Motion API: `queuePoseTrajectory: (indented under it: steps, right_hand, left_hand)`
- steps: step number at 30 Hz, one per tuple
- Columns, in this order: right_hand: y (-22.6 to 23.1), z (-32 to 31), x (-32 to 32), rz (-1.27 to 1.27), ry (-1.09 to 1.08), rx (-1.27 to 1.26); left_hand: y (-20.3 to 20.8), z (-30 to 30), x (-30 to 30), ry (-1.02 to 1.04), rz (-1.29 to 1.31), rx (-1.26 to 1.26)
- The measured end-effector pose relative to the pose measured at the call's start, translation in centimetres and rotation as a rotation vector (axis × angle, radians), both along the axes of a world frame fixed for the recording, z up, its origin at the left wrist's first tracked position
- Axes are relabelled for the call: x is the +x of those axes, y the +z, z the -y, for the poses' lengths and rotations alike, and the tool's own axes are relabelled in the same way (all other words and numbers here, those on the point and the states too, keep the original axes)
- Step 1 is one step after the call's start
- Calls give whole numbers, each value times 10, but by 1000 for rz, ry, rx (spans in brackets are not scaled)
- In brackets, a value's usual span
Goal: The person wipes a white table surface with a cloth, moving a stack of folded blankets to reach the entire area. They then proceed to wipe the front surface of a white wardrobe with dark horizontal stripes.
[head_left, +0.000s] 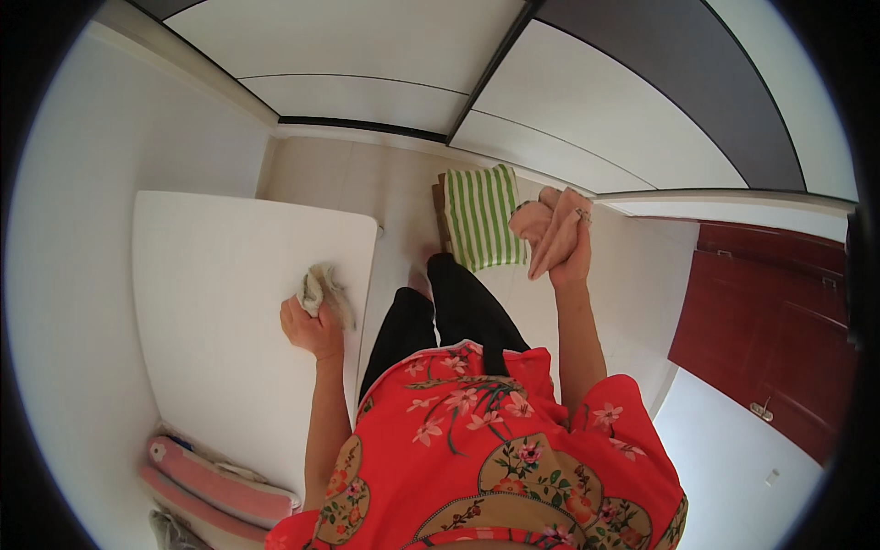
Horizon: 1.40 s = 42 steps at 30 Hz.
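two cloths are in use, one per hand. the left hand [313, 332] is closed around a bunched grey-green cloth [313, 288], fingers curled, with a loose end extending toward the right edge of the white surface [229, 252]; this cloth is located over the right part of the surface, and firm contact with it cannot be confirmed. the right hand [572, 264] is closed on the near part of a crumpled pink cloth [550, 236], some fingers hidden behind it; this cloth is held well apart from the surface, to the right of a green-and-white striped cloth [486, 215]. the striped cloth lies spread, with neither hand on it. status, as judged from present positions: pick-up is complete for both held cloths; release is outstanding for both. neither is laid out flat. the amount of work finished on the surface, and the amount left, cannot be determined from this view.
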State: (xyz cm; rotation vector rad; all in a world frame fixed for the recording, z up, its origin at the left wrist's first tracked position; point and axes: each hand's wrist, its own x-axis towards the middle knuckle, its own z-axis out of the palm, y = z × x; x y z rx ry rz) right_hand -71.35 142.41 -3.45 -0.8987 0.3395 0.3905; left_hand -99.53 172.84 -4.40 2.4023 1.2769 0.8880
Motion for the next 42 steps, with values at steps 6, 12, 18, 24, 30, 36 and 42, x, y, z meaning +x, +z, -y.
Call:
queuePoseTrajectory:
  steps: [6, 12, 18, 24, 30, 36, 42]
  right_hand:
    - [0, 19, -58, -35, -3, -104]
    - [-20, 41, -85, -1, -27, -114]
    - [-10, 48, -109, -2, -52, -229]
    - [-15, 62, -122, 34, -68, -296]
    - [4, 37, -109, 43, -32, -421]
    - [-8, 23, -88, 88, 51, -458]
    - [-13, 27, -97, 102, 156, -493]
  left_hand:
    - [-3, -2, 0, -23, -16, 29]
    - [-2, -1, -2, -47, -13, 30]
    - [-3, -2, -4, -79, 6, 30]
    - [0, 0, -6, -107, 43, 37]
    - [-2, 3, -7, -96, 53, 23]
    - [4, 7, -2, -81, 50, 3]
    - [2, 7, 3, -32, 28, 63]
